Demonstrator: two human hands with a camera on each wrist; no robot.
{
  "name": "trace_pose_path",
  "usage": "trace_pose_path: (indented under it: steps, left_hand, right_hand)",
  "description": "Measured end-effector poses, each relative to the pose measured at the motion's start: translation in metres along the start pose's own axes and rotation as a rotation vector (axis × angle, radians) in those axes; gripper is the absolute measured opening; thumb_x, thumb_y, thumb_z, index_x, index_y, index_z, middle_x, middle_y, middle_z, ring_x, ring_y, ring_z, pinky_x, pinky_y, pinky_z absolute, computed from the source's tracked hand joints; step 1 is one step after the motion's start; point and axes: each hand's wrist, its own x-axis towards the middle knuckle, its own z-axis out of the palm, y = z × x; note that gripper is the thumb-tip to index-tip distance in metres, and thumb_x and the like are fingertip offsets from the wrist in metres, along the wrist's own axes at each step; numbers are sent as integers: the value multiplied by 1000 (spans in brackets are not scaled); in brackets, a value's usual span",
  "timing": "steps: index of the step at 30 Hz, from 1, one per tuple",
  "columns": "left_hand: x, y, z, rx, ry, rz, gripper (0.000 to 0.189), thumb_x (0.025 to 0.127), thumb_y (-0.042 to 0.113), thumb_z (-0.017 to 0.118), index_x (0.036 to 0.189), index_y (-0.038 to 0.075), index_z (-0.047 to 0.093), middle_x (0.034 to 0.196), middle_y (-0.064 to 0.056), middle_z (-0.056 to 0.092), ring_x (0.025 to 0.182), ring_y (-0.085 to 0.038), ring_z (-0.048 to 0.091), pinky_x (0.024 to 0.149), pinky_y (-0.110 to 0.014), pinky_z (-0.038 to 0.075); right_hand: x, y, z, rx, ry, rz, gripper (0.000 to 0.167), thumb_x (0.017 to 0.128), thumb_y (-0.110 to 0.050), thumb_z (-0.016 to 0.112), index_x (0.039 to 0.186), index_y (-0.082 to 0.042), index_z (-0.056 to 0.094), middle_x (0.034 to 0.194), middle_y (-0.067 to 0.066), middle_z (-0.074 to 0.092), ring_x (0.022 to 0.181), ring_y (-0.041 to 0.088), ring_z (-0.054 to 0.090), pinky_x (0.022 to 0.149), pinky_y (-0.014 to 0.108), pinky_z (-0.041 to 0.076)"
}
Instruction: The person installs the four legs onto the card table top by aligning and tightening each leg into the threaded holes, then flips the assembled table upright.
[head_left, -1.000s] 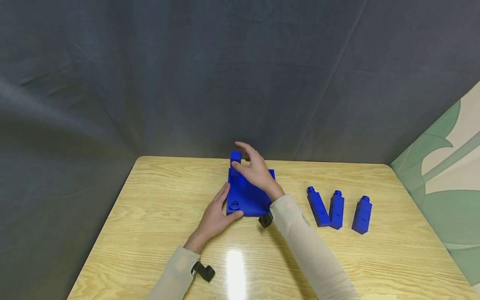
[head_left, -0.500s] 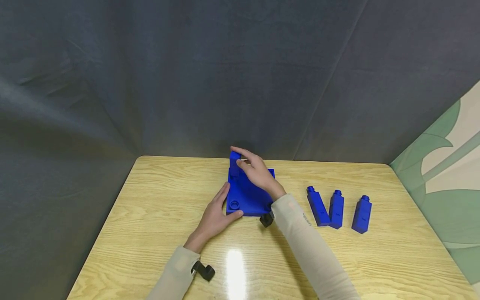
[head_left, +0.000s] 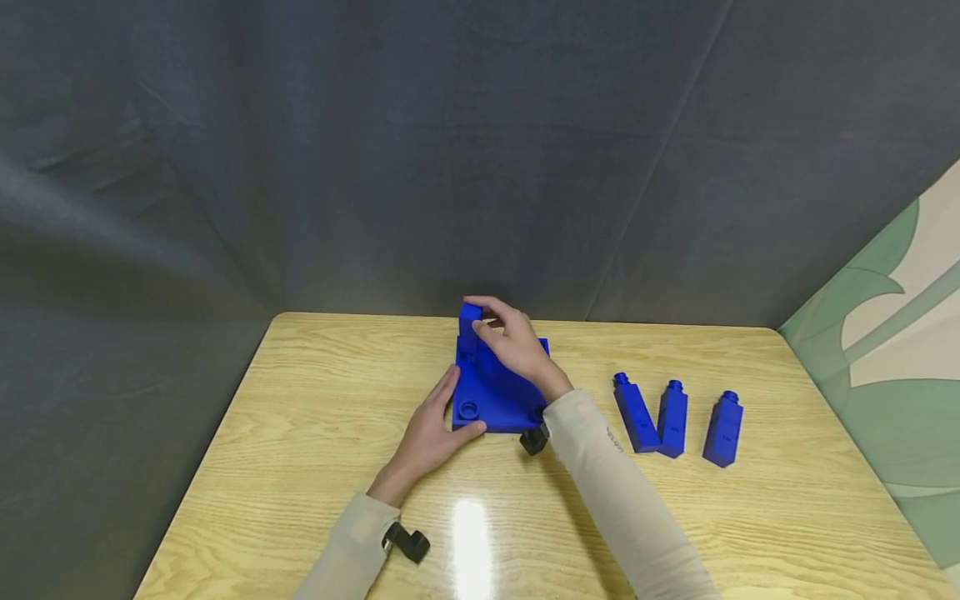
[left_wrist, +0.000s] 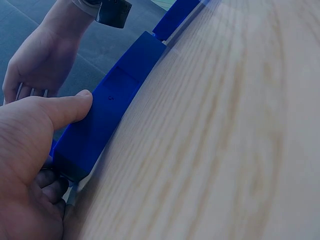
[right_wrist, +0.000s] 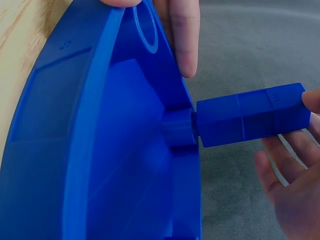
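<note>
A square blue tabletop [head_left: 501, 392] lies underside up on the wooden table, with a raised rim and round corner sockets. My left hand [head_left: 427, 435] holds its near left corner, the thumb on the front wall [left_wrist: 105, 102] and the fingers at the left side. A blue square table leg [head_left: 468, 329] stands upright in the far left socket. My right hand [head_left: 517, 342] pinches the leg's upper end between thumb and fingers. In the right wrist view, the leg [right_wrist: 250, 116] meets the socket [right_wrist: 179, 128], its threaded end hidden inside.
Three more blue legs lie to the right: a tilted one [head_left: 636, 414], a middle one [head_left: 673, 419] touching or almost touching it, and a separate one [head_left: 724, 429]. A dark curtain [head_left: 480, 158] hangs behind the table [head_left: 315, 400].
My right thumb and fingers have shifted round the leg's top, the fingers coming onto its far side. The leg has turned slightly. My left hand keeps its place on the tabletop.
</note>
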Motion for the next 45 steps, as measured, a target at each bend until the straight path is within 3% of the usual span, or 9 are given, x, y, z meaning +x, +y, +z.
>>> trace_pose_path:
  steps: [14, 23, 34, 45]
  left_hand:
    - [0, -1, 0, 10, 4, 6, 103, 100, 39, 86, 176, 4, 26, 183, -14, 24, 168, -37, 25, 134, -59, 29]
    - [0, 0, 0, 13, -1, 2, 104, 99, 40, 86, 176, 5, 25, 184, -12, 23, 168, -36, 25, 134, -58, 29]
    - [0, 1, 0, 12, 5, 5, 103, 99, 38, 86, 175, 3, 26, 183, -14, 24, 168, -36, 26, 134, -58, 29]
    - [1, 0, -1, 3, -2, -1, 103, 100, 40, 85, 176, 5, 25, 184, -14, 23, 168, -37, 24, 133, -60, 29]
  right_hand:
    - [-1, 2, 5, -57, 141, -26, 38, 108, -11, 72, 145, -4, 69, 131, 17, 75, 117, 34, 72, 104, 55, 59]
    - [-2, 1, 8, -117, 215, 11, 36, 105, -15, 79, 138, -3, 72, 114, 16, 75, 104, 31, 73, 93, 49, 62]
    - [-2, 2, 9, -147, 190, -27, 47, 105, -15, 78, 150, -5, 69, 110, 14, 69, 100, 29, 70, 90, 48, 64]
    - [-1, 3, 11, -159, 187, -40, 45, 107, -17, 77, 149, -3, 68, 112, 15, 69, 96, 28, 68, 90, 47, 64]
